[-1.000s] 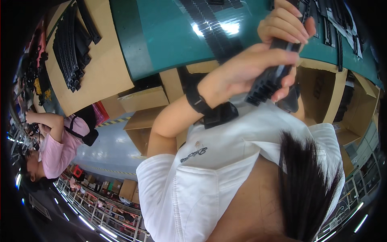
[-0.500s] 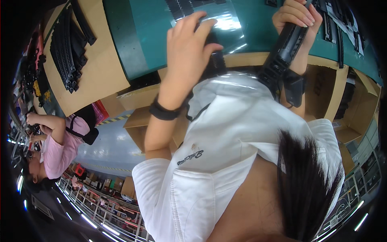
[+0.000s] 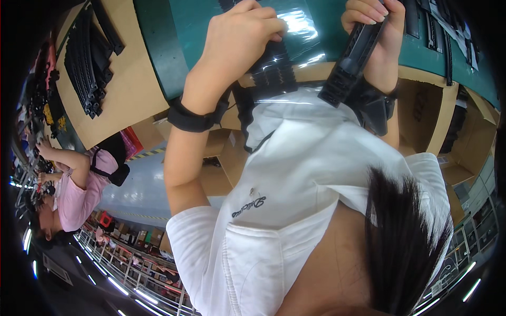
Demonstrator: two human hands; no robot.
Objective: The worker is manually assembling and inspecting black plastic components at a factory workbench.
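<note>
My right hand (image 3: 387,50) grips a long black plastic part (image 3: 352,60) near its upper end. That part slants down to the left, its slotted lower end in front of my white shirt. My left hand (image 3: 234,45) is closed, its fingers bent and pressed together; whatever is between them is hidden. Below it lies a flat black strip with notched edges (image 3: 274,71). Shiny clear plastic film (image 3: 305,34) spreads over the green tabletop (image 3: 197,26) beside these fingers and hangs past the table's near edge. Each wrist wears a black band.
Several curved black strips (image 3: 87,63) rest on a cardboard sheet (image 3: 134,89) at the left. More black parts (image 3: 435,34) lie on the table at the right. Open cardboard boxes (image 3: 421,116) stand below the table edge. A person in pink (image 3: 84,179) works at the far left.
My left hand has moved left and its spread fingers have closed. The notched black strip beneath shows more. My right hand has shifted left with the long black part, which has turned somewhat.
</note>
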